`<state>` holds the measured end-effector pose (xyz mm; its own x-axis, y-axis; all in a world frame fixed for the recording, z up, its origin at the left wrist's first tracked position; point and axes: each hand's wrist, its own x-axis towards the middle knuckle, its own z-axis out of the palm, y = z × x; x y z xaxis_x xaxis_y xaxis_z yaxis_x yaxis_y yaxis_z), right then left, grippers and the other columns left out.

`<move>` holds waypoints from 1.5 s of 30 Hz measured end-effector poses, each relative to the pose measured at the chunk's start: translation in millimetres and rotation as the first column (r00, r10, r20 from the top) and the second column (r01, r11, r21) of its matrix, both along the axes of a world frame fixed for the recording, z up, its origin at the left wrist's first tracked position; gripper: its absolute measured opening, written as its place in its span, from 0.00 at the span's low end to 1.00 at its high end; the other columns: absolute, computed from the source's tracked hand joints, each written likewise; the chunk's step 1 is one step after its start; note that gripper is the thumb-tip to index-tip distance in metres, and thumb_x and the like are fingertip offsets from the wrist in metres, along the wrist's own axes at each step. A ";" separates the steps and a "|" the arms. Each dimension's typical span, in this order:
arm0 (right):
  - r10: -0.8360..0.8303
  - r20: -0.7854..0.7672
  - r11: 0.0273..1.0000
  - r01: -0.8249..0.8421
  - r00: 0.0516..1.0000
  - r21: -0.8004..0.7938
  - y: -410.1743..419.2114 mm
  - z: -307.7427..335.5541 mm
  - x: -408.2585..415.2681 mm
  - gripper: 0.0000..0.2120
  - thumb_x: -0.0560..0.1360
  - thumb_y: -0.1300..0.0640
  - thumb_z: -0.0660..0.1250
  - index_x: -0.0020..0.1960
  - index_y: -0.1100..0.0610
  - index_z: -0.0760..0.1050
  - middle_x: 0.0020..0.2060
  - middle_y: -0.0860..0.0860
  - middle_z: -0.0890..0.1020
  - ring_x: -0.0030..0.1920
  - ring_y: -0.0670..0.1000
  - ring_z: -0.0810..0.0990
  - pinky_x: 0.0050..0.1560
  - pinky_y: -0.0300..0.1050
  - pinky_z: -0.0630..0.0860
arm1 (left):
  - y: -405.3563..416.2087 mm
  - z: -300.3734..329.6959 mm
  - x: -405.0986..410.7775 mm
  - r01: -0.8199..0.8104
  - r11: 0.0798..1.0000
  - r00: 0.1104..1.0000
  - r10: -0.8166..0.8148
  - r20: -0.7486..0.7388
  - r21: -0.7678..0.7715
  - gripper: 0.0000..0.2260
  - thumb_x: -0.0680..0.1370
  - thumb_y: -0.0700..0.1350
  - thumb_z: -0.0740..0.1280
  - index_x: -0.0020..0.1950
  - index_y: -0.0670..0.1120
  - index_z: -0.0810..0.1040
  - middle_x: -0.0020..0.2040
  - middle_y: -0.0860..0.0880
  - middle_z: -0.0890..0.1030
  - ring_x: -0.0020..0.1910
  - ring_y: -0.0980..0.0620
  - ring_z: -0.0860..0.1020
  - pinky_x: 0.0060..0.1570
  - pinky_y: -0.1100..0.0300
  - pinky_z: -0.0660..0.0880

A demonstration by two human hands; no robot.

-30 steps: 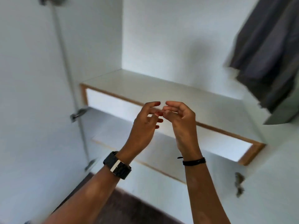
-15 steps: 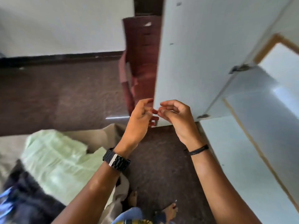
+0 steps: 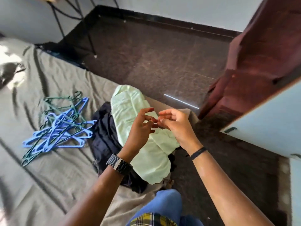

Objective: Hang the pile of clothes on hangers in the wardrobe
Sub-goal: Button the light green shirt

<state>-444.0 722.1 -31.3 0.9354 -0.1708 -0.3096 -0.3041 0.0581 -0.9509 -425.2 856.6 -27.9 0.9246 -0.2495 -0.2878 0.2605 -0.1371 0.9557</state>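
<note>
Both hands are raised together in the centre of the frame, above the pile of clothes. The left hand (image 3: pixel 140 128) has its fingers loosely spread and bent, holding nothing, and its fingertips meet those of the right hand (image 3: pixel 175 123), whose fingers are also loosely curled around nothing visible. A dark link watch (image 3: pixel 119 163) sits on the left wrist and a thin black band (image 3: pixel 197 153) on the right wrist. The pile of clothes lies on the bed (image 3: pixel 40 168) just below the hands: a pale green garment (image 3: pixel 130 103) is folded on top, running from the middle of the frame down toward the lower centre, and dark navy clothing (image 3: pixel 104 136) lies under it and shows at its left edge. To the left of the pile, in the left middle of the frame, a tangled heap of blue and green hangers (image 3: pixel 58 124) rests on the grey-brown bed cover, just beside the dark clothing. The dark brown floor (image 3: pixel 154 59) fills the upper centre. A reddish-brown door (image 3: pixel 260 54) stands in the upper right, and below it a white wardrobe door (image 3: pixel 268 119) crosses the right edge. At the bottom centre a knee in blue jeans (image 3: pixel 166 203) and a bit of yellow plaid cloth (image 3: pixel 151 220) show.
</note>
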 end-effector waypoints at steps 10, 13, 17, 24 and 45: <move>0.106 -0.071 0.994 -0.108 0.992 -0.028 42.9 -135.6 47.1 0.12 0.71 0.71 0.66 0.41 0.55 0.77 0.35 0.52 0.80 0.38 0.49 0.79 0.46 0.43 0.78 | 45.9 -133.2 31.2 -0.176 0.952 0.984 0.164 0.069 0.251 0.14 0.78 0.35 0.62 0.61 0.48 0.73 0.50 0.46 0.74 0.40 0.55 0.75 0.40 0.63 0.70; 0.121 -0.089 0.980 -0.133 0.989 -0.150 45.3 -173.3 59.2 0.12 0.71 0.67 0.66 0.40 0.50 0.77 0.35 0.49 0.79 0.38 0.49 0.78 0.46 0.47 0.78 | 56.0 -173.8 52.5 -0.212 0.883 0.977 0.178 0.119 0.419 0.14 0.78 0.36 0.62 0.63 0.46 0.73 0.58 0.42 0.73 0.52 0.49 0.76 0.48 0.63 0.71; 0.147 -0.082 0.952 -0.163 0.986 -0.257 51.9 -209.7 69.7 0.09 0.72 0.65 0.66 0.44 0.52 0.77 0.38 0.46 0.77 0.41 0.49 0.77 0.39 0.37 0.72 | 64.0 -211.6 72.0 -0.218 0.788 0.976 0.165 0.143 0.575 0.15 0.78 0.39 0.64 0.65 0.46 0.72 0.65 0.42 0.67 0.65 0.44 0.68 0.63 0.56 0.65; 0.265 -0.045 0.820 -0.250 0.963 -0.515 74.1 -247.5 90.6 0.20 0.74 0.55 0.70 0.65 0.52 0.73 0.66 0.56 0.65 0.65 0.55 0.71 0.62 0.40 0.66 | 82.0 -257.3 85.7 -0.244 0.750 0.966 0.241 0.090 0.615 0.36 0.75 0.43 0.70 0.77 0.48 0.53 0.76 0.37 0.51 0.73 0.38 0.59 0.70 0.46 0.62; 0.144 -0.014 0.588 -0.097 0.989 -0.803 148.6 -273.1 115.1 0.13 0.74 0.67 0.57 0.53 0.61 0.78 0.53 0.58 0.79 0.58 0.58 0.75 0.55 0.44 0.72 | 177.9 -286.5 89.1 0.212 0.969 0.975 -0.202 -0.091 0.126 0.09 0.79 0.45 0.64 0.54 0.42 0.76 0.43 0.44 0.80 0.33 0.49 0.77 0.31 0.58 0.75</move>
<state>-328.9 870.7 -304.5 0.9754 -0.2122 -0.0599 -0.2042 -0.7666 -0.6089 -336.2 1034.5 -314.4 0.8305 -0.3876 -0.4001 0.2851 -0.3213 0.9030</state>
